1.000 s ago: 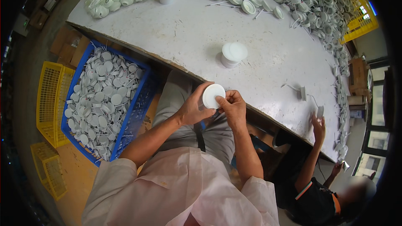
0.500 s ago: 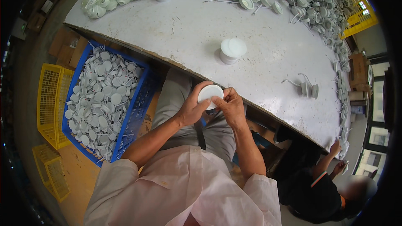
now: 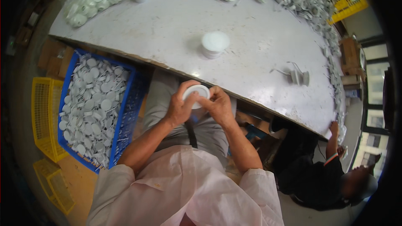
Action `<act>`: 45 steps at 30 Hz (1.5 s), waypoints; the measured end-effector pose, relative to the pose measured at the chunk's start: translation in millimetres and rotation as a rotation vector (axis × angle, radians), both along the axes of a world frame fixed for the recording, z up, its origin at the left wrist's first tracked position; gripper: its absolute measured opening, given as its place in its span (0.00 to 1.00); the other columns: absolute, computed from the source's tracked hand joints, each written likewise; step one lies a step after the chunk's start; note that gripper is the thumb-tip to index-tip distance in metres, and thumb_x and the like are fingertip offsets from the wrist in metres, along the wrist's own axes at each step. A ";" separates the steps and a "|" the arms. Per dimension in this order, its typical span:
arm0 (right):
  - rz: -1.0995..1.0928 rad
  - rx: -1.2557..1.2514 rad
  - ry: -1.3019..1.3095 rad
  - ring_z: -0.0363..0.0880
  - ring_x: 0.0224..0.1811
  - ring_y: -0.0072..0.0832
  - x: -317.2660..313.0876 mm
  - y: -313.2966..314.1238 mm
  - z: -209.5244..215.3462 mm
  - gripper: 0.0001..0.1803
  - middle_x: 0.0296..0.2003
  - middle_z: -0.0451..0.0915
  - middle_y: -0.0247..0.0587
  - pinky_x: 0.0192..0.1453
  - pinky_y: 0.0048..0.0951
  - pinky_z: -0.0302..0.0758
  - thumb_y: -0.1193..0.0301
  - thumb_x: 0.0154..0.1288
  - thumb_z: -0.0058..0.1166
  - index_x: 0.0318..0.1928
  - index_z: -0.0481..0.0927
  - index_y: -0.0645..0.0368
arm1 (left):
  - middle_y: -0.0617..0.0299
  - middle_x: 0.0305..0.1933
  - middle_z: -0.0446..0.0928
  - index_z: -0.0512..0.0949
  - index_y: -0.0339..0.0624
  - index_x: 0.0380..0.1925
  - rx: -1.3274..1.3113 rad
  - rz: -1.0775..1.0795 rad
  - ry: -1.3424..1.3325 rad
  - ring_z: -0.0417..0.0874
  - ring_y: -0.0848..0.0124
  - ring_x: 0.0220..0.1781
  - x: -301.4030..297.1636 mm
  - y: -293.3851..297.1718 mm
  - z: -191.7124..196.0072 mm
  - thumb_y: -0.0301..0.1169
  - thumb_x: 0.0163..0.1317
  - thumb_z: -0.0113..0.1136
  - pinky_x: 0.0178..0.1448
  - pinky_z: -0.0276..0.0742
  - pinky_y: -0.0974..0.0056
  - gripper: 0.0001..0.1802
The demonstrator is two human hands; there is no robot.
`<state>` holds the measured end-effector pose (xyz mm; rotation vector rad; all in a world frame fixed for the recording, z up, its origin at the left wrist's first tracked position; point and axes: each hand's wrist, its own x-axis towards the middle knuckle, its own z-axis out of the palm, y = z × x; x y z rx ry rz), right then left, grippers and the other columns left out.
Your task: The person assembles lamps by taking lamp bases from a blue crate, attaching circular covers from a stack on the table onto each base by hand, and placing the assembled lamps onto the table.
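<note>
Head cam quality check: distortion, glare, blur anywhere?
Head view: strong fisheye, the table edge bows and black vignette fills the corners; daylight blows out the windows at far right; soft even light on the tabletop; the white disc between left hand and right hand is sharp; the co-worker at lower right is dim and soft.

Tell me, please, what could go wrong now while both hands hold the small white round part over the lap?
The white round part is pinched by the left hand and right hand off the table edge, so a slip would likely drop it to the lap or floor. The left elbow is close to the full blue crate and might knock pieces out.
</note>
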<state>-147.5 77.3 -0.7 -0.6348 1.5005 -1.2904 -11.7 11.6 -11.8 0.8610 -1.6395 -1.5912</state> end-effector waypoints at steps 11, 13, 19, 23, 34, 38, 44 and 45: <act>-0.845 0.101 1.624 0.69 0.56 0.53 -235.3 53.3 -1.6 0.40 0.52 0.72 0.60 0.60 0.45 0.66 0.57 0.50 0.67 0.57 0.67 0.69 | 0.54 0.47 0.73 0.66 0.35 0.53 0.261 0.649 0.069 0.79 0.65 0.43 197.0 -79.0 -63.8 0.23 0.59 0.57 0.43 0.82 0.63 0.21; -0.872 0.447 1.268 0.69 0.59 0.53 -250.2 51.4 -2.3 0.46 0.55 0.70 0.64 0.62 0.41 0.66 0.49 0.49 0.63 0.60 0.65 0.70 | 0.54 0.48 0.74 0.65 0.36 0.55 0.266 0.759 -0.112 0.81 0.64 0.44 253.5 -93.9 -90.1 0.25 0.60 0.57 0.39 0.78 0.66 0.23; -0.839 0.489 1.197 0.69 0.61 0.49 -274.3 45.5 -18.4 0.44 0.57 0.71 0.57 0.64 0.38 0.64 0.43 0.51 0.56 0.59 0.69 0.67 | 0.51 0.53 0.72 0.61 0.36 0.59 0.340 0.964 -0.193 0.82 0.61 0.46 460.4 -122.8 -153.6 0.25 0.58 0.57 0.39 0.75 0.66 0.28; -0.840 0.312 1.164 0.71 0.58 0.43 -252.5 45.7 -19.5 0.40 0.55 0.73 0.56 0.64 0.35 0.64 0.49 0.54 0.58 0.58 0.70 0.68 | 0.49 0.57 0.69 0.55 0.37 0.63 0.192 1.328 -0.676 0.80 0.52 0.48 528.9 -119.7 -159.4 0.28 0.56 0.58 0.47 0.74 0.57 0.35; -0.239 -0.301 0.734 0.73 0.52 0.31 -37.3 -5.4 5.5 0.38 0.51 0.73 0.44 0.56 0.29 0.69 0.75 0.46 0.68 0.60 0.67 0.63 | 0.47 0.52 0.77 0.80 0.33 0.38 0.062 0.234 -0.041 0.82 0.68 0.49 152.3 -33.6 -42.5 0.19 0.55 0.61 0.50 0.77 0.67 0.09; 0.029 -0.397 0.733 0.71 0.55 0.30 0.8 -6.7 8.4 0.40 0.54 0.71 0.43 0.60 0.30 0.67 0.78 0.47 0.66 0.62 0.64 0.64 | 0.50 0.60 0.70 0.64 0.37 0.60 0.172 -0.159 0.045 0.72 0.66 0.61 44.5 -18.4 17.0 0.23 0.45 0.71 0.57 0.74 0.64 0.40; 0.167 -0.361 0.513 0.69 0.58 0.36 18.4 -3.9 20.2 0.40 0.56 0.70 0.50 0.63 0.35 0.65 0.77 0.45 0.67 0.61 0.65 0.62 | 0.56 0.55 0.72 0.60 0.38 0.62 0.135 -0.114 0.045 0.73 0.67 0.58 24.5 -17.7 3.0 0.21 0.48 0.65 0.59 0.70 0.66 0.39; 0.170 -0.366 0.514 0.69 0.58 0.36 13.8 -5.6 21.8 0.40 0.56 0.70 0.50 0.63 0.35 0.65 0.77 0.45 0.67 0.61 0.65 0.62 | 0.57 0.53 0.73 0.61 0.38 0.61 0.098 -0.098 0.018 0.76 0.68 0.54 26.7 -19.4 6.4 0.21 0.48 0.65 0.53 0.75 0.67 0.39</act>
